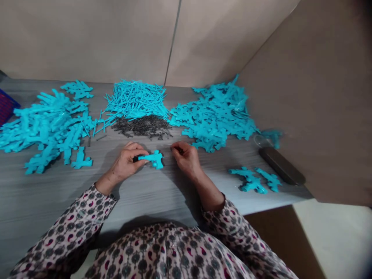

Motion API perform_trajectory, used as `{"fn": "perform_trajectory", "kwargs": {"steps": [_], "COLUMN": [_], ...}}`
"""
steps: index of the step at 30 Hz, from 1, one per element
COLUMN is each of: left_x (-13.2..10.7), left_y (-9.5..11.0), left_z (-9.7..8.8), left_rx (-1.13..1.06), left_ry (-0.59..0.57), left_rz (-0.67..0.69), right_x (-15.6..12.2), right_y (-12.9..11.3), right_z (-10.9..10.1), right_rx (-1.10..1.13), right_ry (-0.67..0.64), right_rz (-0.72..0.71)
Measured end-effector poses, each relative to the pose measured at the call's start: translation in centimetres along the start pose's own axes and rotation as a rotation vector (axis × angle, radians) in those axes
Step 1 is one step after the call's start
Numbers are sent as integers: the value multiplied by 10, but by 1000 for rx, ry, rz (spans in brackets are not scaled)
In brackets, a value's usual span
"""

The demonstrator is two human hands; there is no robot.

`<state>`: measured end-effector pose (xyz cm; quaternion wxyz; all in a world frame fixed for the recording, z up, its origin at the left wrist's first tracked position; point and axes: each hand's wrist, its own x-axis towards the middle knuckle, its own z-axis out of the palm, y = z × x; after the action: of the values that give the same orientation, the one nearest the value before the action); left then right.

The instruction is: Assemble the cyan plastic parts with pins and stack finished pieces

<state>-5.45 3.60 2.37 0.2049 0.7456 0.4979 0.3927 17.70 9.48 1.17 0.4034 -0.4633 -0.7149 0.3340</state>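
Our left hand [126, 162] is clenching a flat, branched turquoise plastic piece [154, 159] between thumb and fingers, gripping it near the end where a short black part [137, 158] is sticking out. The branched end of the piece is pointing toward our right hand [186, 159], and the piece is sitting between our two hands. Our right hand is hovering just beside it, with thumb and forefinger drawn together; we cannot tell whether they are pinching anything small.

Straight ahead of our hands, a heap of small black pins [142, 126] is lying against a pile of thin turquoise rods [135, 100]. A heap of branched turquoise pieces [48, 128] is spreading out to the left of these, and another heap [213, 112] is spreading out to the right. Farther right, two loose turquoise pieces [249, 180] are lying near a dark oblong case [281, 165].

All of this is resting on a grey wood-grain table [58, 193], with beige panels [87, 38] rising behind it. Our paisley-print sleeves [69, 232] are reaching in from below.
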Motion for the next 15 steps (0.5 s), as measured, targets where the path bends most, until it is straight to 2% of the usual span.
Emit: {"fn": "perform_trajectory", "kwargs": {"steps": [6,15], "left_x": [-1,-1], "left_y": [-7,-11], "left_z": [2,5], "left_rx": [31,47], "left_ry": [-39,-35], "left_rz": [-61,-60], "right_x": [0,2], "right_y": [1,2], "right_z": [5,5], "right_rx": [-136,-171], "right_ry": [-49,-63], "right_rz": [-68,-70]}}
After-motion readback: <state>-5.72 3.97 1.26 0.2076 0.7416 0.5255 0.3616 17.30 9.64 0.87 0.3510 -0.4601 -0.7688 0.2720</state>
